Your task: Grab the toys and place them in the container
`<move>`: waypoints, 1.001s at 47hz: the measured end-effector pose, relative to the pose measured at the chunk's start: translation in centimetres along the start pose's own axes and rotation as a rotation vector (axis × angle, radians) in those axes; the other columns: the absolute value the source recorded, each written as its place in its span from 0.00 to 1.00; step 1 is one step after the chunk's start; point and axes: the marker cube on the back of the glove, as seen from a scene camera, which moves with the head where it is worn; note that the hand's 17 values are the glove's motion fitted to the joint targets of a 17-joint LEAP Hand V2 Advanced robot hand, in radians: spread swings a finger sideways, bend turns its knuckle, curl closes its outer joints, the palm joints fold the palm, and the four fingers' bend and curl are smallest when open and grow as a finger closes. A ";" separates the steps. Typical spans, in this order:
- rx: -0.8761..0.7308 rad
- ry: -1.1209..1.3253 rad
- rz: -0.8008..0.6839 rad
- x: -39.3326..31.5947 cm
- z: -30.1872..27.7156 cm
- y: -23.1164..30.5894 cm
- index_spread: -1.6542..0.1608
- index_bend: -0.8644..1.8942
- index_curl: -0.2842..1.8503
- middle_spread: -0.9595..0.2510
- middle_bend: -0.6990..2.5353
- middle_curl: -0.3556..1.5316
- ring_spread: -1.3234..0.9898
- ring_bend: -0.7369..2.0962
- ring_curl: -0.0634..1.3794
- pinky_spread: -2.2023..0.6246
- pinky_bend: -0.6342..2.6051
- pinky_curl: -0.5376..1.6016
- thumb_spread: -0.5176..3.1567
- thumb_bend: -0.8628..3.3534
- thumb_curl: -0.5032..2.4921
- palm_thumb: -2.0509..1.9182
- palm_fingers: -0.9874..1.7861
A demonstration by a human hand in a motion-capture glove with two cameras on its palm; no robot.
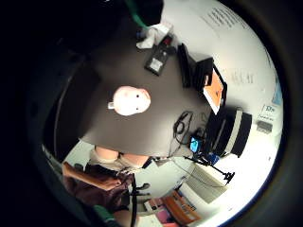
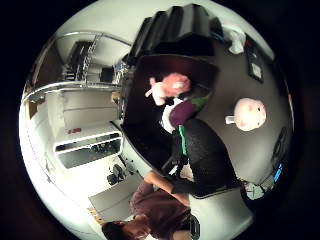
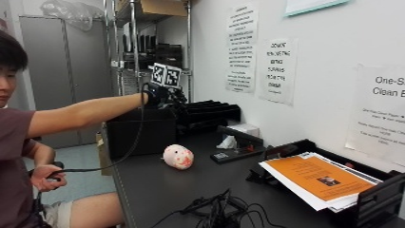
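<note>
black glove on the right hand [image 3: 158, 96], maroon short-sleeved shirt [image 3: 14, 156], light shorts [image 3: 49, 212]

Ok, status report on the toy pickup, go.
Gloved right hand over the black container. Pink and purple toys already inside. Pink pig toy left on the table, nothing blocking it.

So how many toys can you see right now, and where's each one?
3 visible. A pink pig toy lies on the table. A pink plush and a purple toy are in the container. Others may be hidden inside.
</note>
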 end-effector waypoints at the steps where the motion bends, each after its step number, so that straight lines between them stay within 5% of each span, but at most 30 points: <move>1: -0.006 -0.001 0.009 0.9 0.6 0.0 0.82 0.34 0.24 0.84 0.26 0.35 0.57 0.37 0.30 0.80 0.48 0.42 0.50 0.20 0.33 0.54 0.26; 17: -0.326 0.019 0.142 10.3 19.5 -1.3 0.77 0.35 0.23 0.78 0.23 0.31 0.58 0.34 0.29 0.81 0.50 0.42 0.50 0.20 0.30 0.53 0.25; 30: -0.005 0.009 0.126 11.1 22.4 -4.6 0.76 0.40 0.25 0.80 0.25 0.28 0.60 0.35 0.28 0.80 0.54 0.44 0.48 0.21 0.30 0.56 0.34; 36: 0.142 -0.012 0.111 10.4 22.4 -5.3 0.75 0.41 0.26 0.75 0.31 0.32 0.55 0.44 0.31 0.76 0.49 0.40 0.50 0.23 0.32 0.61 0.53; 37: 0.155 -0.020 0.113 10.2 22.4 -5.3 0.75 0.40 0.25 0.73 0.33 0.33 0.54 0.46 0.33 0.75 0.49 0.40 0.50 0.24 0.32 0.62 0.55; 38: 0.163 -0.031 0.116 10.1 22.3 -5.3 0.75 0.40 0.26 0.75 0.29 0.31 0.55 0.43 0.30 0.76 0.49 0.40 0.50 0.23 0.32 0.60 0.47; 39: 0.168 -0.048 0.118 10.1 22.3 -5.1 0.75 0.41 0.28 0.71 0.34 0.34 0.52 0.52 0.39 0.74 0.49 0.42 0.49 0.25 0.34 0.64 0.59; 47: 0.065 -0.230 0.061 8.7 21.2 -2.7 0.72 0.44 0.30 0.60 0.43 0.40 0.45 0.59 0.46 0.70 0.51 0.43 0.44 0.25 0.37 0.68 0.68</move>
